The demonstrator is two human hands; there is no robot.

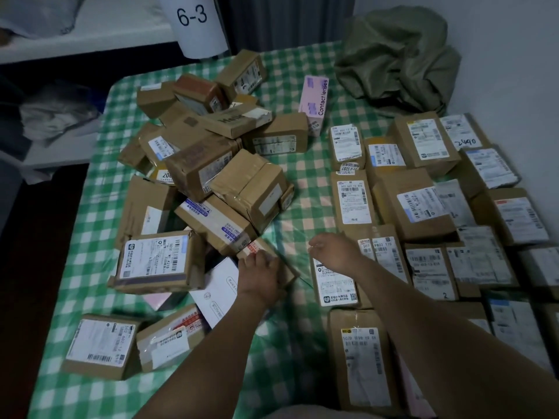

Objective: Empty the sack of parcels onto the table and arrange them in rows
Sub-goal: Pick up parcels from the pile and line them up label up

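The left hand's (260, 276) grip holds a small parcel (286, 272), long axis slanting toward the tabletop's (298, 182) near-right corner; the right hand (332, 255), loose and empty, hovers beside the rows (423, 207).

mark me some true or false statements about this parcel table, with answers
1. The green sack lies crumpled at the table's far right corner. True.
2. The pink box reads "Contact lenses". True.
3. The tidy rows lie left of the loose pile. False: the rows are on the right and the pile on the left.
4. The right hand grips a parcel. False: it holds nothing, above the rows.
5. The left hand grips a small brown parcel. True.
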